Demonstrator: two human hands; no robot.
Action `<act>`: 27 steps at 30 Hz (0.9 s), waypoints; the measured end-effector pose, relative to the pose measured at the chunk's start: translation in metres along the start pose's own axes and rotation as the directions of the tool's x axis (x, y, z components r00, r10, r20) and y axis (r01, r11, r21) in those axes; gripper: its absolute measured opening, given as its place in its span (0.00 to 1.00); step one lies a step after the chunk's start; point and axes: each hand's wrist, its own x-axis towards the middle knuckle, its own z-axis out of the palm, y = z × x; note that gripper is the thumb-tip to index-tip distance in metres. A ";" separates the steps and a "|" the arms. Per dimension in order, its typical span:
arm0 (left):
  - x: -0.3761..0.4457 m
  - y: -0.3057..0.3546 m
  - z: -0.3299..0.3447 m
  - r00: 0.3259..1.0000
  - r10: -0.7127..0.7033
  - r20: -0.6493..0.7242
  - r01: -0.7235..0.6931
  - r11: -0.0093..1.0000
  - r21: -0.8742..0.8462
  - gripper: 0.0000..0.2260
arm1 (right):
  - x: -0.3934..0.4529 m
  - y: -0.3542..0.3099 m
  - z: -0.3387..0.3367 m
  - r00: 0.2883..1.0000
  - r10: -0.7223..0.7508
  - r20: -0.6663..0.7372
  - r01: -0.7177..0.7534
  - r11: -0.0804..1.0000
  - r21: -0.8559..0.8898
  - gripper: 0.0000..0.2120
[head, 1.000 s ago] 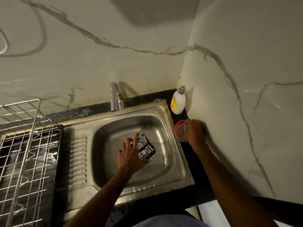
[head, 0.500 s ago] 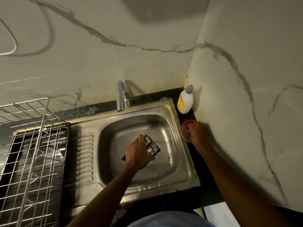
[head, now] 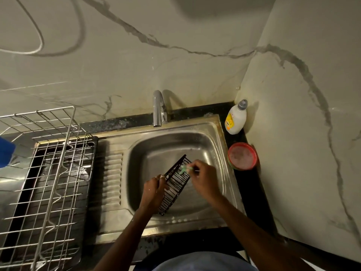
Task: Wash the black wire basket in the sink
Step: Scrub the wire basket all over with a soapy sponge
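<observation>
- Basket [head: 174, 189]: black wire, held tilted over the sink [head: 197, 139] bowl, far end up toward the tap [head: 159, 108], near end low by the front rim.
- Left hand [head: 155, 189]: fingers curled round the basket's left edge, gripping it.
- Right hand [head: 204, 178]: fingers pinch a small green scrubber [head: 184, 169] and press it on the basket's upper right part; blurred, so the exact finger hold is hard to read.
- Both hands meet at the basket over the middle of the bowl.
- Tap: chrome, at the sink's back rim, no water visible.
- Bottle [head: 235, 119]: white, grey cap, yellow label, upright in the back right corner on the black counter [head: 252, 192].
- Red dish [head: 242, 156]: round, pale soapy content, on the counter just right of the sink, in front of the bottle.
- Rack [head: 45, 173]: silver wire dish rack left of the bowl, over the drainboard.
- Blue item [head: 5, 151] at the left frame edge, cut off, can't tell what.
- Walls: pale marble with grey veins.
</observation>
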 end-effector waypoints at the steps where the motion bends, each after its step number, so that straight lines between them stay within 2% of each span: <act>1: -0.001 0.000 -0.002 0.999 -0.021 -0.026 0.021 1.000 -0.018 0.22 | -0.005 -0.010 0.017 0.998 -0.053 0.040 0.052 0.998 0.030 0.03; 4: -0.004 0.006 -0.006 0.990 -0.127 -0.064 0.120 0.987 -0.108 0.24 | -0.017 -0.024 0.061 0.937 -0.268 0.224 0.268 0.963 0.032 0.06; 6: -0.004 0.003 -0.003 0.972 -0.232 -0.049 0.214 0.948 -0.234 0.29 | -0.011 -0.015 0.075 0.891 -0.348 0.293 0.355 0.934 0.031 0.05; 7: -0.002 0.001 -0.002 0.959 -0.280 -0.043 0.257 0.923 -0.286 0.32 | -0.003 -0.010 0.078 0.895 -0.341 0.288 0.348 0.937 0.027 0.05; 9: 0.003 -0.005 -0.003 0.938 -0.347 -0.015 0.325 0.893 -0.312 0.34 | 0.018 0.005 0.082 0.954 -0.235 0.185 0.242 0.970 -0.017 0.07; 11: 0.005 -0.007 -0.003 0.944 -0.329 0.005 0.320 0.913 -0.252 0.37 | 0.035 0.018 0.084 0.989 -0.086 0.123 0.097 0.991 -0.090 0.07; 13: 0.006 -0.008 -0.003 0.954 -0.301 0.001 0.295 0.934 -0.201 0.38 | 0.035 0.011 0.085 0.991 -0.031 0.134 0.046 0.992 -0.114 0.06; 14: 0.007 -0.008 -0.003 0.953 -0.304 -0.001 0.298 0.935 -0.194 0.38 | 0.029 0.001 0.087 0.984 -0.061 0.168 0.078 0.992 -0.095 0.06; 16: 0.008 -0.013 -0.002 0.944 -0.330 -0.023 0.319 0.926 -0.201 0.41 | 0.010 -0.021 0.091 0.942 -0.211 0.262 0.230 0.972 -0.046 0.05; 19: 0.011 -0.016 -0.002 0.928 -0.368 -0.061 0.350 0.914 -0.204 0.39 | 0.007 -0.014 0.095 0.862 -0.367 0.349 0.423 0.901 -0.096 0.04; 20: 0.012 -0.015 -0.003 0.930 -0.364 -0.055 0.347 0.916 -0.201 0.39 | 0.016 -0.003 0.094 0.874 -0.360 0.326 0.425 0.892 -0.154 0.05; 21: 0.012 -0.016 -0.002 0.936 -0.348 -0.051 0.333 0.925 -0.184 0.38 | 0.028 0.008 0.092 0.912 -0.292 0.288 0.355 0.913 -0.200 0.06; 22: 0.012 -0.016 -0.002 0.941 -0.334 -0.048 0.324 0.934 -0.153 0.38 | 0.038 0.016 0.087 0.953 -0.175 0.248 0.232 0.947 -0.224 0.07; 24: 0.012 -0.017 -0.001 0.947 -0.319 -0.044 0.314 0.944 -0.097 0.36 | 0.049 0.021 0.082 0.980 -0.006 0.199 0.053 0.971 -0.234 0.08; 27: 0.015 -0.022 -0.002 0.946 -0.315 -0.071 0.312 0.949 -0.048 0.32 | 0.032 -0.001 0.086 0.954 -0.067 0.292 0.101 0.989 -0.106 0.08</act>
